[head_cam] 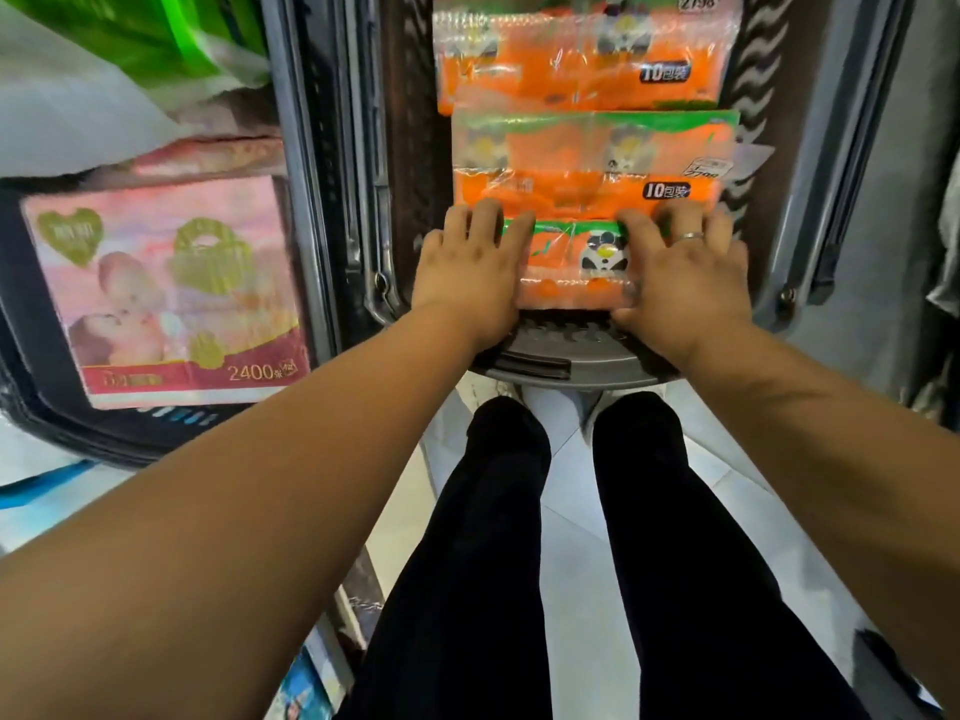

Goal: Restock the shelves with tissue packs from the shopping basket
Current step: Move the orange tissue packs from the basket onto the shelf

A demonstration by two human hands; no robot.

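Nearest tissue pack [574, 265], long axis crosswise in the shopping basket [571, 366]: your left hand [470, 280] and right hand [685, 275] clamp its opposite short ends, equally near; lift it straight toward you

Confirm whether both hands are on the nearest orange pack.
Yes: the left hand and right hand grip opposite ends of the nearest orange pack in the basket.

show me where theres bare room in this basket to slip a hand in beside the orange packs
Bare dark basket floor runs down the left of the three orange tissue packs, and a similar strip down their right. A narrower gap lies between the nearest pack and the near rim. The middle is crowded: packs overlap, with left hand and right hand gripping the nearest one.
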